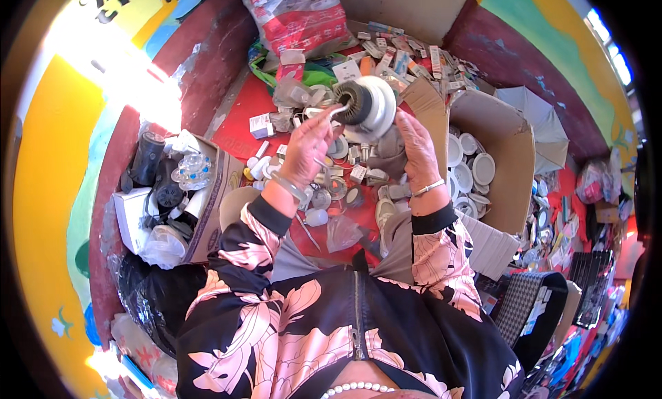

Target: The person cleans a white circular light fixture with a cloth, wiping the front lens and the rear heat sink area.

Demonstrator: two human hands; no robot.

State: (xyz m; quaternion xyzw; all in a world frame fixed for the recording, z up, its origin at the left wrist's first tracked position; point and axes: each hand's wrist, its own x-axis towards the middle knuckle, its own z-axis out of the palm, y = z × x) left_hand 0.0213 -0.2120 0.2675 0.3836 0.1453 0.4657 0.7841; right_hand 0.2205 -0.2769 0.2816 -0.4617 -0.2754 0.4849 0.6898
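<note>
Up in front of me is a round lamp fitting (373, 108) with stacked white rings and a dark ribbed end turned toward the left. My right hand (418, 151) grips it from the right side, with a grey cloth (389, 149) bunched beneath it. From the dark end runs a short white cord (338, 112), pinched in the closed fingers of my left hand (307, 151). Below both hands, loose bulbs and lamp parts (327, 189) lie scattered on a red sheet (238, 127).
To the right, a cardboard box (507, 134) holds several round white lamps. On the left stands a carton (214, 192) with dark fittings and a glass piece. Small boxes (407, 58) and a printed plastic sack (303, 20) fill the back, near the maroon-painted wall (210, 68).
</note>
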